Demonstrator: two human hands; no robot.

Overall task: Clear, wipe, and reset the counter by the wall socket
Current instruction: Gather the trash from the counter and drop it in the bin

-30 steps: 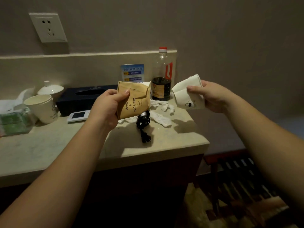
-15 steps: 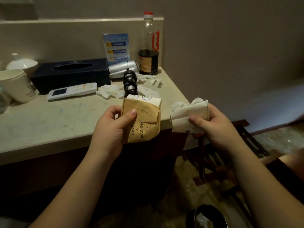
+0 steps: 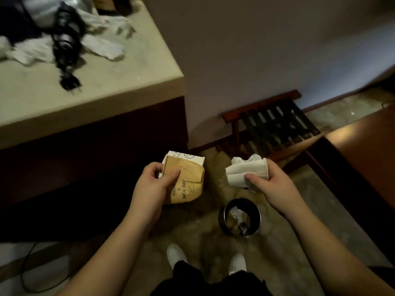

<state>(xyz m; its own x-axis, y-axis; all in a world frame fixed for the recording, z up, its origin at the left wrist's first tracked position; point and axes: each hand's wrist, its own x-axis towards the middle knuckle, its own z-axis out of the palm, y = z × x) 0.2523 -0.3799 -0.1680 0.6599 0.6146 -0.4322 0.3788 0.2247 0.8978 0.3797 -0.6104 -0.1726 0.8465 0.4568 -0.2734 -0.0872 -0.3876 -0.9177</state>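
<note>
The left hand (image 3: 152, 184) is closed around a flattened brown paper cup (image 3: 184, 183); the right hand (image 3: 270, 182) pinches a crushed white cup (image 3: 245, 173) stuffed with tissue. The bin (image 3: 239, 217) sits at lower centre, almost directly under the right hand, so that hand is nearer.

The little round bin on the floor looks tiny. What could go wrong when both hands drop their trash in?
The bin is narrow and already holds rubbish, so the brown paper bag in the left hand might catch the rim or land on the floor. It is not over the bin yet. The tissue poking out of the squashed white cup in the right hand could fall out and miss.
</note>
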